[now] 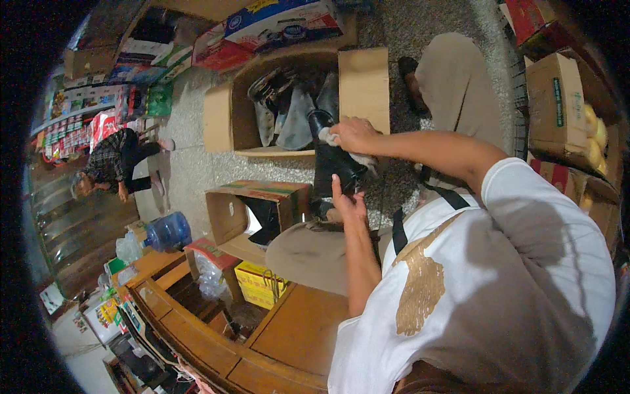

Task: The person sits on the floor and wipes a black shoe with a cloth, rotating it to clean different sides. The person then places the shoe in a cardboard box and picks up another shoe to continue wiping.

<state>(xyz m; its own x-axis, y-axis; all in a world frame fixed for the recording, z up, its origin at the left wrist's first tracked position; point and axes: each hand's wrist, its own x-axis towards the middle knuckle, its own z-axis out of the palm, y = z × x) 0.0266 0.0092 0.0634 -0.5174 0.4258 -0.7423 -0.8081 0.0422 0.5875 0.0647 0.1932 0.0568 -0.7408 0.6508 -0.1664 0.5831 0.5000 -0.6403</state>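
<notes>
A shiny black rubber boot (330,167) is held in front of my body, over the near edge of an open cardboard box (275,153). My left hand (350,202) grips the boot at its lower end in the picture, thumb along its side. My right hand (357,135) is closed on a whitish cloth (328,136) pressed against the boot's upper part; a loose end of the cloth hangs below the wrist. Inside the box lie several greyish, dusty-looking boots (295,125). My fingertips behind the boot are partly hidden.
A smaller open carton (226,217) with something black inside stands beside my knee. Wooden furniture (302,328), a yellow box (259,285) and a blue water jug (168,231) are at lower left. Another person (115,161) sits far left. Cartons (554,98) line the right.
</notes>
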